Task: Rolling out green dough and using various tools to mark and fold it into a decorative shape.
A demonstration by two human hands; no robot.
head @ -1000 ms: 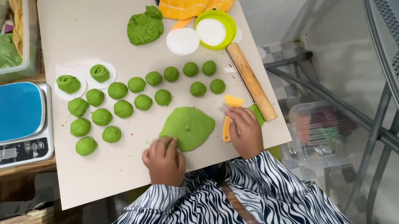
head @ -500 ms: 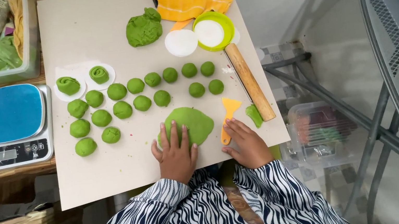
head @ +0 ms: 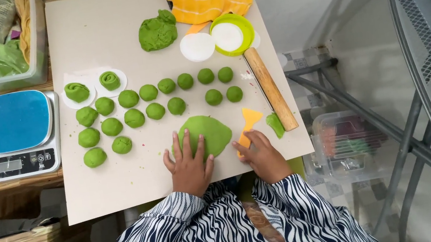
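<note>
Left hand point(head: 189, 164) flat, fingers spread, on green dough sheet point(head: 207, 133); right hand point(head: 260, 154) seemingly grasping orange scraper point(head: 248, 121) (handle hidden).

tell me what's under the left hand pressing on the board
The left hand lies flat, fingers spread, on a flattened green dough piece on the beige board. The dough's upper and right parts show; the part beneath the palm and fingers is covered.

Hidden under the left hand point(head: 189, 164): the near part of the flat green dough point(head: 207, 133). Just right of that dough, mostly covered by the right hand point(head: 260, 155): the orange scraper point(head: 249, 119). Far left of it, cut off by the edge: a clear box point(head: 35, 57).
</note>
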